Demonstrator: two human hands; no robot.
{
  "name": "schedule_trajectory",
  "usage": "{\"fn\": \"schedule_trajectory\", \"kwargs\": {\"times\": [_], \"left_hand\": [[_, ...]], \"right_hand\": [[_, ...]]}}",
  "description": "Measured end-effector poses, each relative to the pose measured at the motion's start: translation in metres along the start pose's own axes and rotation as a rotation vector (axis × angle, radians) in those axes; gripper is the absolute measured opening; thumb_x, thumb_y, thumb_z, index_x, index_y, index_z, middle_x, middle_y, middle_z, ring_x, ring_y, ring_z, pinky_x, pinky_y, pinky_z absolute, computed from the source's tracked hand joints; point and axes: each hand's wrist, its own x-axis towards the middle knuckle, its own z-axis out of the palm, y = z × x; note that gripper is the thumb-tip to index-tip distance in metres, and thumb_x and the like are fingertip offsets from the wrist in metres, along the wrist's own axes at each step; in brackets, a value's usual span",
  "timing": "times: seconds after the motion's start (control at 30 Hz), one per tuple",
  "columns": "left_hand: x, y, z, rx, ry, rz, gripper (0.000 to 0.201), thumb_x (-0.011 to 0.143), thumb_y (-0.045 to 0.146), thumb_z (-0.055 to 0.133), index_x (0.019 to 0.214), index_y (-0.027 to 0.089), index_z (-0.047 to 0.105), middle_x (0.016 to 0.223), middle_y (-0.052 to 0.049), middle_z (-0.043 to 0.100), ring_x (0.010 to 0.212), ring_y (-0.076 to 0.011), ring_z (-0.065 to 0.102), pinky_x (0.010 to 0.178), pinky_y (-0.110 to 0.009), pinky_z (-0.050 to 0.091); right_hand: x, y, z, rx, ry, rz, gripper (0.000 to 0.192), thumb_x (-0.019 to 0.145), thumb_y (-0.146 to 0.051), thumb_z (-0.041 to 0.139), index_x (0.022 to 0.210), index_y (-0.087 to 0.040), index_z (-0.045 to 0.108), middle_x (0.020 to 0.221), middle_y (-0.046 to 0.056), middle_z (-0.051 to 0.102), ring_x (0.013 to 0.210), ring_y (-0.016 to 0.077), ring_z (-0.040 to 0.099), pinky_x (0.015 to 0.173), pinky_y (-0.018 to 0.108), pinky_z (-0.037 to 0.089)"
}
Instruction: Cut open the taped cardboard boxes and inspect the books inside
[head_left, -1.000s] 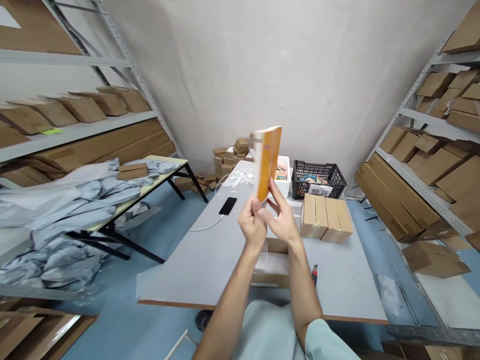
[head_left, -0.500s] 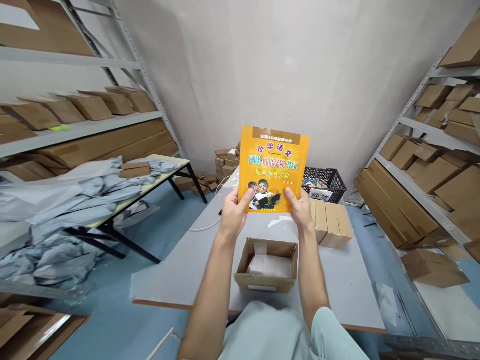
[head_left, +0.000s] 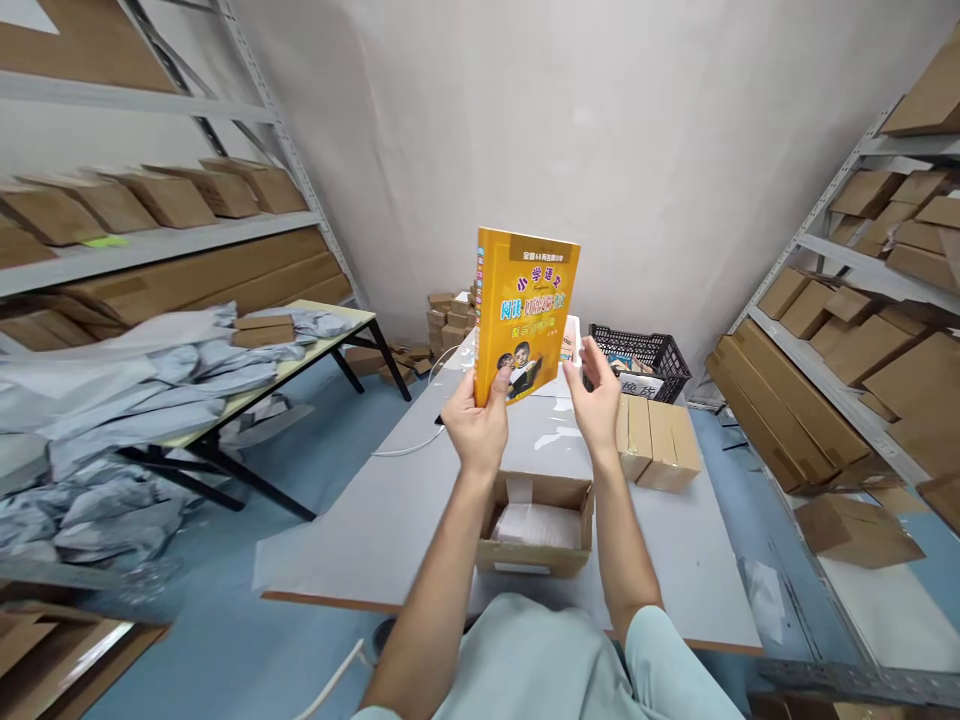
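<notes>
Head view shows the left hand [head_left: 478, 425] clasping the orange book [head_left: 525, 310] at its lower left corner, thumb on the cover, the book rising upright above the grip with its spine showing on the left. Half a second ago both hands held it; now the right hand [head_left: 596, 400] has let go, fingers spread just beside the right edge, so the left seems to bear it alone. Nearer stands the open carton [head_left: 532, 558] on the table [head_left: 375, 550].
</notes>
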Motion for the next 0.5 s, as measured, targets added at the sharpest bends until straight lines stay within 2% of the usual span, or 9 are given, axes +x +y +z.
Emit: {"fn": "schedule_trajectory", "kwargs": {"times": [0.1, 0.17, 0.23, 0.3, 0.37, 0.4, 0.43, 0.5], "left_hand": [[-0.009, 0.003, 0.005, 0.094, -0.031, 0.180, 0.040, 0.110, 0.055, 0.076, 0.120, 0.019, 0.089, 0.107, -0.008, 0.090, 0.098, -0.0247, 0.087, 0.094, -0.033, 0.069], [-0.015, 0.003, 0.007, 0.123, -0.166, 0.327, 0.035, 0.116, 0.045, 0.069, 0.136, 0.022, 0.086, 0.125, -0.010, 0.090, 0.118, -0.0277, 0.087, 0.110, -0.039, 0.068], [-0.018, 0.003, 0.007, 0.144, -0.368, 0.463, 0.043, 0.117, 0.037, 0.062, 0.156, 0.025, 0.077, 0.151, -0.013, 0.081, 0.145, -0.0299, 0.076, 0.128, -0.047, 0.060], [-0.018, 0.002, 0.004, 0.156, -0.576, 0.535, 0.054, 0.117, 0.037, 0.060, 0.170, 0.026, 0.065, 0.172, -0.014, 0.066, 0.165, -0.0316, 0.059, 0.140, -0.054, 0.047], [-0.010, -0.002, -0.004, 0.153, -0.674, 0.506, 0.059, 0.116, 0.041, 0.063, 0.173, 0.028, 0.061, 0.180, -0.013, 0.058, 0.173, -0.0328, 0.048, 0.144, -0.060, 0.039], [-0.005, -0.006, -0.009, 0.153, -0.647, 0.452, 0.059, 0.115, 0.044, 0.065, 0.171, 0.028, 0.063, 0.181, -0.012, 0.057, 0.175, -0.0333, 0.046, 0.146, -0.061, 0.036], [0.002, -0.011, -0.014, 0.151, -0.572, 0.368, 0.059, 0.113, 0.048, 0.069, 0.169, 0.028, 0.066, 0.180, -0.012, 0.058, 0.175, -0.0340, 0.044, 0.147, -0.061, 0.034], [0.015, -0.022, -0.025, 0.097, -0.394, 0.108, 0.068, 0.105, 0.060, 0.081, 0.162, 0.026, 0.070, 0.177, -0.015, 0.061, 0.174, -0.0370, 0.046, 0.146, -0.058, 0.035]], "right_hand": [[-0.019, -0.011, 0.014, 0.106, -0.237, -0.015, 0.096, 0.093, -0.079, 0.086, 0.173, -0.033, 0.059, 0.176, 0.013, 0.063, 0.159, 0.0363, 0.065, 0.129, 0.057, 0.061], [-0.027, -0.019, 0.024, 0.146, -0.312, -0.042, 0.091, 0.093, -0.077, 0.088, 0.168, -0.034, 0.063, 0.168, 0.012, 0.070, 0.154, 0.0356, 0.070, 0.123, 0.054, 0.066], [-0.028, -0.024, 0.028, 0.151, -0.260, -0.034, 0.076, 0.096, -0.076, 0.085, 0.155, -0.028, 0.073, 0.152, 0.013, 0.081, 0.144, 0.0349, 0.076, 0.122, 0.054, 0.066], [-0.021, -0.025, 0.025, 0.183, -0.159, 0.019, 0.066, 0.101, -0.076, 0.079, 0.141, -0.023, 0.080, 0.138, 0.013, 0.087, 0.137, 0.0346, 0.080, 0.124, 0.056, 0.065], [-0.011, -0.022, 0.014, 0.250, -0.109, 0.086, 0.066, 0.100, -0.078, 0.078, 0.135, -0.022, 0.082, 0.136, 0.013, 0.087, 0.139, 0.0349, 0.079, 0.127, 0.057, 0.063], [-0.006, -0.019, 0.008, 0.284, -0.114, 0.118, 0.069, 0.097, -0.080, 0.081, 0.134, -0.022, 0.082, 0.138, 0.013, 0.087, 0.141, 0.0353, 0.078, 0.127, 0.057, 0.063], [-0.003, -0.015, 0.001, 0.310, -0.132, 0.147, 0.072, 0.092, -0.081, 0.085, 0.133, -0.022, 0.082, 0.139, 0.013, 0.087, 0.142, 0.0360, 0.078, 0.127, 0.057, 0.064], [0.002, -0.008, -0.012, 0.338, -0.190, 0.195, 0.077, 0.085, -0.083, 0.091, 0.132, -0.023, 0.082, 0.140, 0.013, 0.087, 0.143, 0.0376, 0.077, 0.124, 0.057, 0.066]]}}
